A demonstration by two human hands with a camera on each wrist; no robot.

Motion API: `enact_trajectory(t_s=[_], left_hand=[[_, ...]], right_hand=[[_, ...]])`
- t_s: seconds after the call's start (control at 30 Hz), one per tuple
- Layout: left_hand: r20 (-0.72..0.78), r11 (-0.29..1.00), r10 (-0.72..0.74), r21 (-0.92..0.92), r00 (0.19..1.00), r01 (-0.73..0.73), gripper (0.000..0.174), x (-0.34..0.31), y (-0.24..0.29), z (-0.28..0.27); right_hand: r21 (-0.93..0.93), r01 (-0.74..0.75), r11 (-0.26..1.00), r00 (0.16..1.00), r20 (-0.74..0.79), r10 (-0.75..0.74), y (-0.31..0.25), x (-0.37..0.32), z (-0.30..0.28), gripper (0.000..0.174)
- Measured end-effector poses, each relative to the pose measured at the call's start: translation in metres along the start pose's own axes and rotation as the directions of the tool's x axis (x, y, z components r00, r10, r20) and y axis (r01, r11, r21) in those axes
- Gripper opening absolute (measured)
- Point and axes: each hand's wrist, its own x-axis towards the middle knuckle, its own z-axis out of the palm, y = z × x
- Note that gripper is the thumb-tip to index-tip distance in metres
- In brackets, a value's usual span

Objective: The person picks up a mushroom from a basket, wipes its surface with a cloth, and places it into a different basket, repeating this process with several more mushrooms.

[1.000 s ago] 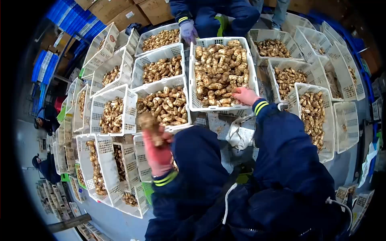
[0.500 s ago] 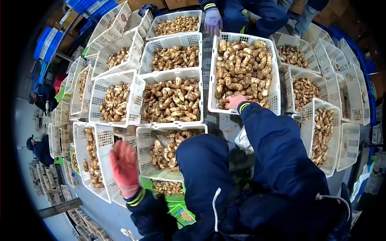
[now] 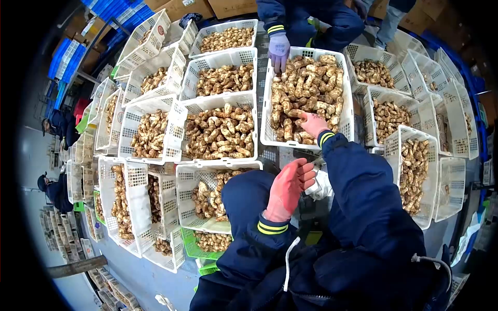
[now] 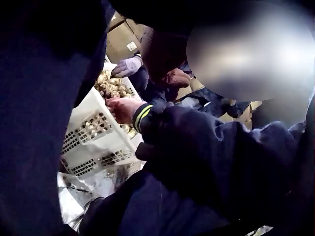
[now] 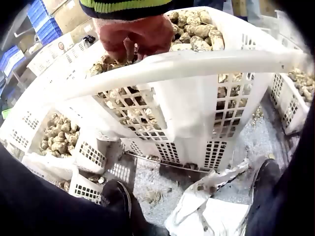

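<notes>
Brown-and-white stubby mushrooms point(image 3: 306, 78) heap up in a white plastic crate point(image 3: 266, 116) in front of me. My right hand point(image 3: 315, 125), in a pink glove, reaches over the near rim. Its fingers pinch one mushroom point(image 3: 294, 113) on top of the heap. In the right wrist view the right hand point(image 5: 135, 37) bends down into the crate behind the near rim, its fingertips partly hidden. My left hand point(image 3: 288, 191), also pink-gloved, is raised over my lap with fingers extended and nothing in it.
Another person's lavender-gloved hand point(image 3: 279, 50) touches the same crate's far left corner. A crate of mushrooms point(image 3: 220, 129) stands on the left, with several more around it. Crates also stand on the right point(image 3: 413, 171). A white plastic bag point(image 5: 209, 209) lies by my feet.
My left hand held a mushroom a second ago, was empty out at the left, and is now back near the middle. The right hand has stayed at the heap. The lavender-gloved hand moved onto the crate.
</notes>
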Motion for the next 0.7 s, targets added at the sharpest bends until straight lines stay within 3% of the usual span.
enact_trajectory(t_s=[0.07, 0.17, 0.27, 0.3, 0.33, 0.37, 0.4, 0.43, 0.5, 0.67, 0.7], left_hand=[[-0.034, 1.000, -0.001, 0.016, 0.999, 0.001, 0.043, 0.002, -0.005, -0.001], [-0.098, 0.997, 0.066, 0.055, 0.993, -0.061, 0.045, 0.001, -0.005, -0.012], [-0.241, 0.992, 0.108, 0.084, 0.965, -0.091, 0.041, 0.009, -0.008, -0.035], [-0.184, 0.989, 0.146, 0.018, 0.972, -0.146, 0.038, 0.004, -0.004, -0.032], [-0.166, 0.984, 0.180, 0.024, 0.970, -0.178, 0.037, 0.002, -0.002, -0.031], [-0.139, 0.977, 0.212, 0.029, 0.967, -0.210, 0.037, -0.002, 0.005, -0.019], [-0.027, 0.977, 0.200, -0.073, 0.980, -0.201, 0.037, -0.001, 0.006, -0.025], [-0.042, 0.977, 0.198, -0.071, 0.979, -0.200, 0.037, -0.011, 0.016, -0.018], [-0.113, 0.969, 0.238, -0.035, 0.965, -0.243, 0.037, -0.031, 0.040, -0.016], [-0.199, 0.888, 0.455, 0.031, 0.868, -0.459, 0.040, -0.078, 0.083, -0.043], [-0.170, 0.867, 0.485, -0.037, 0.858, -0.497, 0.040, -0.086, 0.087, -0.057]], right_hand=[[-0.020, -0.029, 0.999, 0.996, 0.084, 0.031, -0.014, -0.004, -0.009, 0.046], [-0.070, -0.010, 0.998, 0.994, 0.106, 0.018, -0.026, 0.016, 0.022, 0.051], [-0.045, 0.068, 0.997, 0.989, 0.136, -0.061, -0.036, 0.020, 0.030, 0.054], [-0.076, 0.098, 0.992, 0.981, 0.175, -0.083, -0.037, 0.022, 0.029, 0.054], [-0.106, 0.075, 0.992, 0.996, 0.060, -0.069, -0.035, 0.025, 0.042, 0.052], [-0.178, 0.144, 0.974, 0.986, 0.108, -0.126, -0.025, 0.038, 0.052, 0.054], [-0.206, 0.088, 0.975, 0.963, 0.270, -0.030, -0.066, 0.004, 0.005, 0.057], [-0.281, 0.092, 0.955, 0.984, 0.173, -0.045, -0.039, 0.033, 0.040, 0.061], [-0.415, 0.036, 0.909, 0.986, 0.164, 0.036, -0.033, 0.046, 0.055, 0.069], [-0.349, 0.014, 0.937, 0.998, 0.058, 0.007, -0.026, 0.041, 0.048, 0.054], [-0.341, 0.000, 0.940, 0.997, -0.076, -0.027, -0.028, 0.032, 0.042, 0.051]])
